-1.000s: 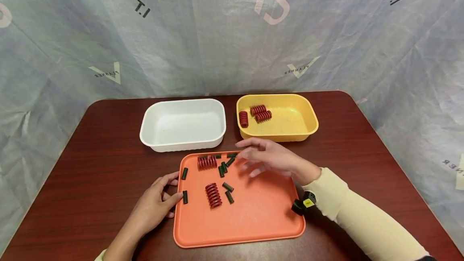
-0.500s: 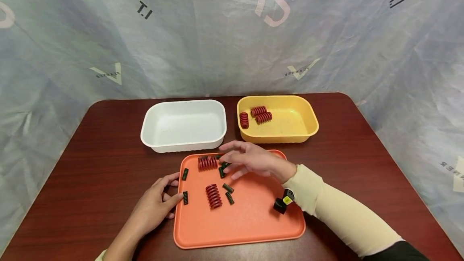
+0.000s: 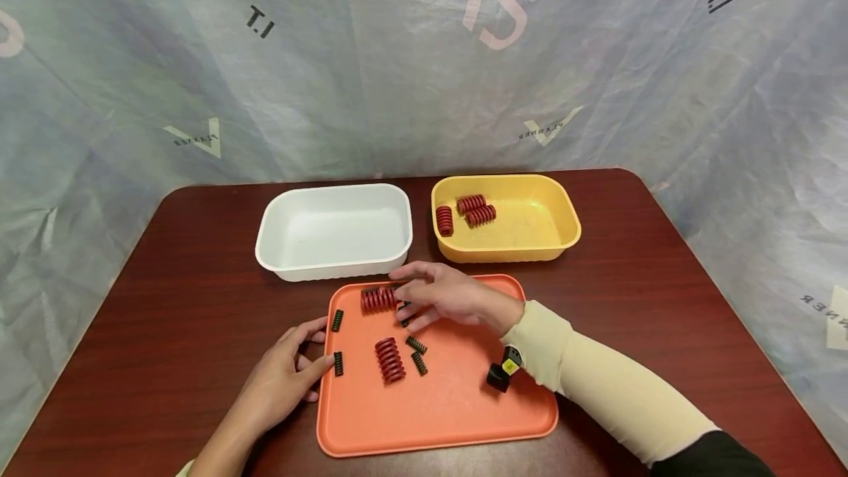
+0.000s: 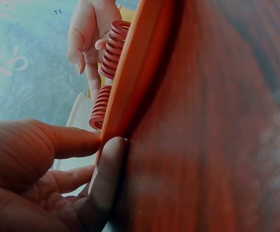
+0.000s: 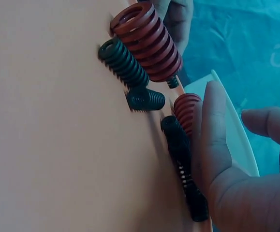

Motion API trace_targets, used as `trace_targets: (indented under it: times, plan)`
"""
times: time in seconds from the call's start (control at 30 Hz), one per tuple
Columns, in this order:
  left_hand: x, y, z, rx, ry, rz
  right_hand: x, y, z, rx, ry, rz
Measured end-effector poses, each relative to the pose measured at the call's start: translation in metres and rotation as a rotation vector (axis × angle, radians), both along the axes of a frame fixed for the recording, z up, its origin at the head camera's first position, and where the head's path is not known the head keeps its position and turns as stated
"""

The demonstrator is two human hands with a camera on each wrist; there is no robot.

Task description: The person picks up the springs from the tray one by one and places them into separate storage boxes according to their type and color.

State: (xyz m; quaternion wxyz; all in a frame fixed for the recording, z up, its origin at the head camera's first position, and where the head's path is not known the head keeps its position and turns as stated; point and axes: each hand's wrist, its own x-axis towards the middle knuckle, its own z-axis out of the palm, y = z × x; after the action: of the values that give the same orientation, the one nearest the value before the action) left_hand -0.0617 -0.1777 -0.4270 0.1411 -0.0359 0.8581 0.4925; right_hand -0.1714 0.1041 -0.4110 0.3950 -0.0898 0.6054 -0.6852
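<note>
My left hand (image 3: 278, 377) grips the left rim of an orange tray (image 3: 477, 396); the left wrist view shows the rim between its fingers. Over the tray's far part, my right hand (image 3: 453, 299) has its fingers spread, thumb apart. Those fingers are close beside a red coil spring (image 3: 376, 299) and partly cover several dark green springs, seen as a dark cluster (image 5: 181, 154) in the right wrist view. A second red spring (image 3: 389, 360) lies mid-tray, near two small green springs (image 3: 416, 344). Two more green springs (image 3: 337, 320) lie along the left rim.
Behind the tray stand a white basin (image 3: 331, 271) on the left and a yellow basin (image 3: 506, 255) on the right. Several red springs (image 3: 480, 216) lie in the yellow one. A fabric sheet (image 3: 371, 57) hangs beyond the table's far edge.
My right hand has moved left over the tray from near the yellow basin, now covering most of the far green springs. My left hand stays on the rim.
</note>
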Motion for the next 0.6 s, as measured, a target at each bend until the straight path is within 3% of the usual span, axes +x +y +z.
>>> trace_targets:
  times: [0.6]
  plan:
    - [0.0, 0.0005, 0.0012, -0.005, -0.009, 0.002, 0.0064, -0.0101, 0.0002, 0.078, 0.019, -0.164]
